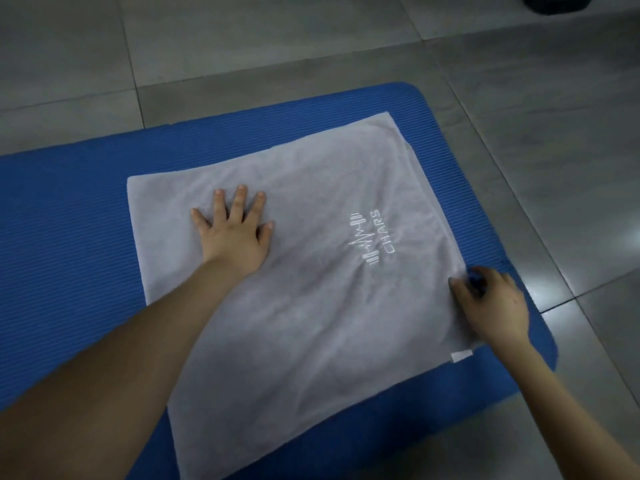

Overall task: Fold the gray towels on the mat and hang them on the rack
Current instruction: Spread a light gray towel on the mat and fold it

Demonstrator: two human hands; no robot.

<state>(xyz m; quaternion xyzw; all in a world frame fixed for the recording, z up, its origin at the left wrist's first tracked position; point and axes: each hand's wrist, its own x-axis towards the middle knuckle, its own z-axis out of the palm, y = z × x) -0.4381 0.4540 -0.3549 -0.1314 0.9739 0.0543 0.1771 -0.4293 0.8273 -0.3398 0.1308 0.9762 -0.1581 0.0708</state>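
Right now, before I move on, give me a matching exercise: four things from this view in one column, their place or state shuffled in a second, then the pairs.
1. left hand
2. right hand
3. blue ribbed foam mat
4. small white tag

A. lies under the gray cloth towel, on the gray tiled floor
B. fingers curled on the towel's right edge
C. sticks out at the towel's near right corner
D. pressed flat on the towel, fingers spread

Pairs: 1-D, 2-B, 3-A, 4-C
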